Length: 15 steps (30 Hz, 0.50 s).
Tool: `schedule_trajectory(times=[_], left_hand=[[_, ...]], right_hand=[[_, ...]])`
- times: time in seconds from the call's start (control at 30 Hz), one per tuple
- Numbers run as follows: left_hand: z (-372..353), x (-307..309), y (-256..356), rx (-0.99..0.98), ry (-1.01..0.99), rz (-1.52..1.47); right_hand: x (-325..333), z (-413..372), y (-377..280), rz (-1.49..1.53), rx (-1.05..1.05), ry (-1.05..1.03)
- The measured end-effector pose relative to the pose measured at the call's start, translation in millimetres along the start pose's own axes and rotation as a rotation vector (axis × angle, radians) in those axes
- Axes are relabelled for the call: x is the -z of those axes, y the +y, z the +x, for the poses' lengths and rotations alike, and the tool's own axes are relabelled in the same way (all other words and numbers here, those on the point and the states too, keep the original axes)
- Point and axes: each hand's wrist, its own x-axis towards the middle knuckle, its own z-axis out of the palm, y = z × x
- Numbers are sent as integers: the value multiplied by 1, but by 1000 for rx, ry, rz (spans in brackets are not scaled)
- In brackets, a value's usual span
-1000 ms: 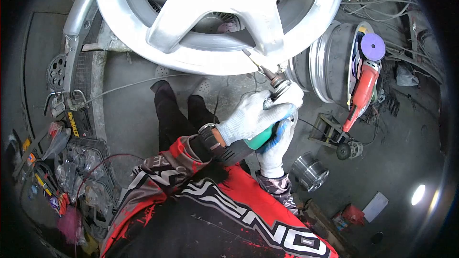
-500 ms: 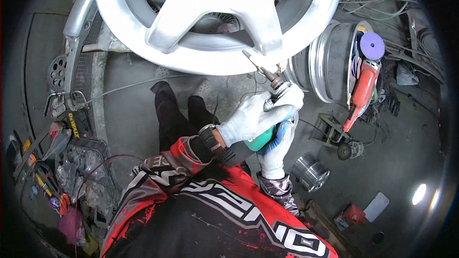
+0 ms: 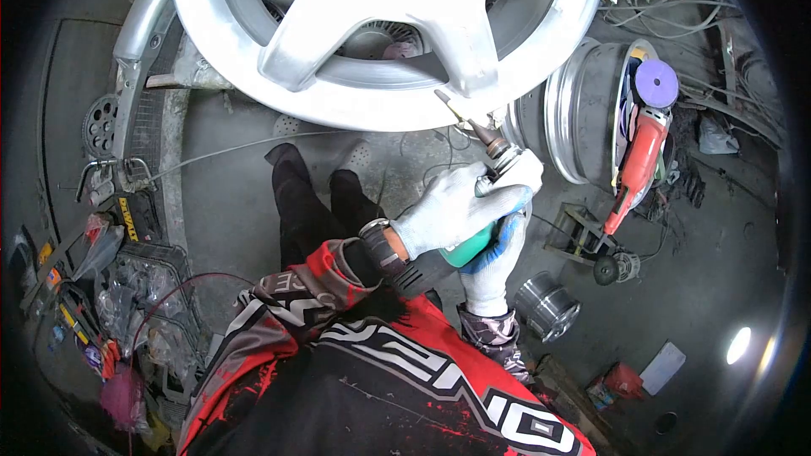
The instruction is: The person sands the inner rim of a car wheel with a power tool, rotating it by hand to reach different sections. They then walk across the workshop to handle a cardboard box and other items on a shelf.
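Green power tool point(image 3: 470, 247) lies gripped within the gloved fingers point(image 3: 505, 199).

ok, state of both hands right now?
Left hand: closed, holding the green power tool.
Right hand: closed around the same tool, its fingers partly hidden.

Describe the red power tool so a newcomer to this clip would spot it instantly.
Start at the large silver wheel at the top, then move right to the second wheel. The red power tool slants across that wheel's right end. Its round purple disc sets it apart from the held green tool.
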Motion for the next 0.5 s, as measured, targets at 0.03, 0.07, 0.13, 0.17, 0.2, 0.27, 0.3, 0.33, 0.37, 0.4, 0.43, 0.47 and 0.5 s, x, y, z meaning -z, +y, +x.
schedule_trajectory(times=[0.03, 0.07, 0.13, 0.17, 0.2, 0.27, 0.3, 0.33, 0.37, 0.4, 0.43, 0.47, 0.5], left_hand=[[2, 0, 2, -2, 2, -1], [5, -1, 5, 61, -15, 38], [10, -6, 6, 122, -35, 76], [11, -9, 1, 75, -12, 49], [11, -10, -3, 30, 12, 21], [9, -10, -8, 82, 7, 56], [8, -9, -8, 131, -1, 91], [6, -8, -8, 133, 2, 92], [3, -7, -7, 60, 25, 63], [2, -7, -5, -14, 47, 32], [2, -7, -3, -16, 47, 31], [4, -7, -2, 40, 22, 47], [5, -7, -1, 96, -2, 63]], right_hand=[[-1, 1, -2, -1, 1, -2], [-2, 2, -7, 44, -12, 35], [-1, 4, -11, 88, -21, 74], [1, 4, -10, 83, -1, 68], [3, 3, -8, 79, 16, 62], [7, 2, -1, 43, -1, 55], [8, 2, 1, 7, -16, 50], [8, 1, 2, 9, -18, 48], [8, 0, 3, 19, -20, 37], [7, 0, 3, 27, -20, 28], [6, 0, 0, 26, -19, 27], [4, 1, -5, 51, -14, 34], [3, 2, -8, 75, -9, 39]])
